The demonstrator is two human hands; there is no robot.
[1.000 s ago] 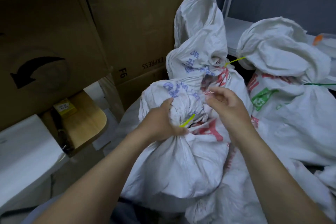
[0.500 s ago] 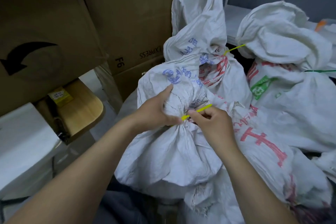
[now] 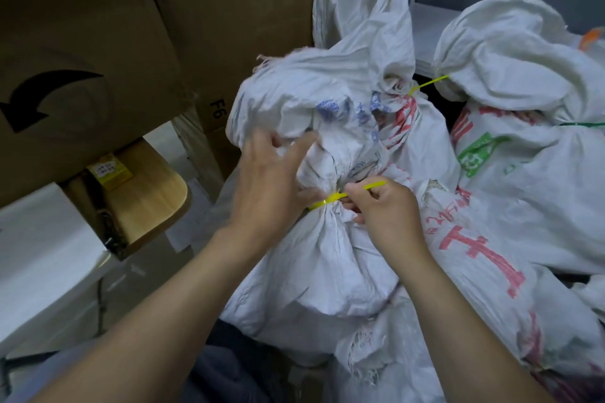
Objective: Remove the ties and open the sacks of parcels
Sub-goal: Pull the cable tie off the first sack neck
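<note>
Bare from the elbow down
Your left hand and right hand are uncovered, as are both forearms; dark blue-grey clothing shows beneath them.

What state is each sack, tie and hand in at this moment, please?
Front sack: shut, neck cinched.
Yellow tie: fastened round that neck, tail pinched.
Right hand: pinching the tie's tail.
Left hand: fingers spread on the sack's bunched top.
Back sack: tied shut with a second yellow tie.
Right sack: tied shut, green tie at its neck.
</note>
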